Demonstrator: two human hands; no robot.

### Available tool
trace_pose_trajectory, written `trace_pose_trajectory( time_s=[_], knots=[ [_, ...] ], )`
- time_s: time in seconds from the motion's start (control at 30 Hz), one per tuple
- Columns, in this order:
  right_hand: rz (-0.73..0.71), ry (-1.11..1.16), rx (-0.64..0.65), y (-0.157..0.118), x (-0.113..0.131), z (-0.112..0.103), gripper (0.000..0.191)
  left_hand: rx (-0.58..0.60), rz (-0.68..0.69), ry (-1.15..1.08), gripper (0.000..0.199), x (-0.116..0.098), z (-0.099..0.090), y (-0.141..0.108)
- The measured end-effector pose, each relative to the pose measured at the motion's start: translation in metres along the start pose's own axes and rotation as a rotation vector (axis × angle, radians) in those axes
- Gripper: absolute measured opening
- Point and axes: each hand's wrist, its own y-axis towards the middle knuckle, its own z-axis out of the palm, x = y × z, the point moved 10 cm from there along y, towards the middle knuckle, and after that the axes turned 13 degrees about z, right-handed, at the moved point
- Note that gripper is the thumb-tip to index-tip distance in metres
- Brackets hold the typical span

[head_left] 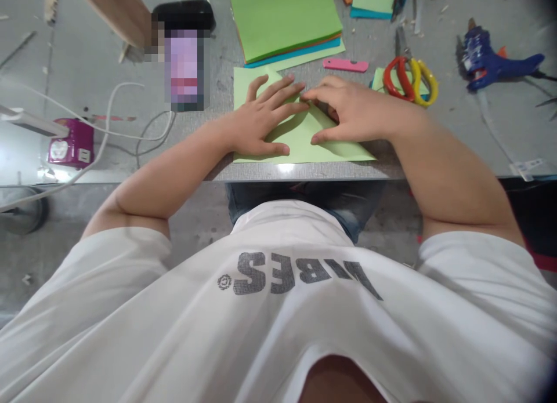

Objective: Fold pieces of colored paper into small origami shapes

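Note:
A sheet of light green paper [300, 145] lies along the table's front edge, with a diagonal folded edge on its right side. My left hand [265, 116] rests flat on the sheet's left part, its fingers spread and pointing right. On the fold is my right hand [348, 107]: its index fingertip presses near the top of the crease, close to the left fingertips. The right thumb lies lower on the paper, apart from the fingers, and the other right fingers are bent and partly hidden.
Beyond the sheet lie a stack of coloured paper [285, 20] and a pink cutter [346, 65]. Scissors [409, 78] and a blue glue gun [496, 61] are to the right. A phone [185, 66], a white cable [107, 124] and a purple box-shaped adapter [72, 142] occupy the left.

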Motion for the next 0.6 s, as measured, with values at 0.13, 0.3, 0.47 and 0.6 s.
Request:
trace_pose_trajectory(
  time_s=[0.13, 0.3, 0.47, 0.6],
  knots=[
    [0.038, 0.037, -0.01, 0.0, -0.001, -0.002, 0.084, 0.146, -0.074, 0.129, 0.108, -0.005, 0.004, -0.003],
    [0.05, 0.087, -0.022, -0.002, -0.003, -0.004, 0.083, 0.188, -0.08, 0.176, 0.105, -0.007, 0.005, -0.003],
    [0.076, -0.039, 0.002, -0.001, -0.007, -0.007, 0.106, 0.183, -0.057, 0.193, 0.103, -0.005, 0.009, -0.003],
    [0.173, -0.139, 0.098, 0.0, -0.023, -0.007, 0.139, 0.186, -0.053, 0.214, 0.102, -0.004, 0.009, -0.004]
  ],
)
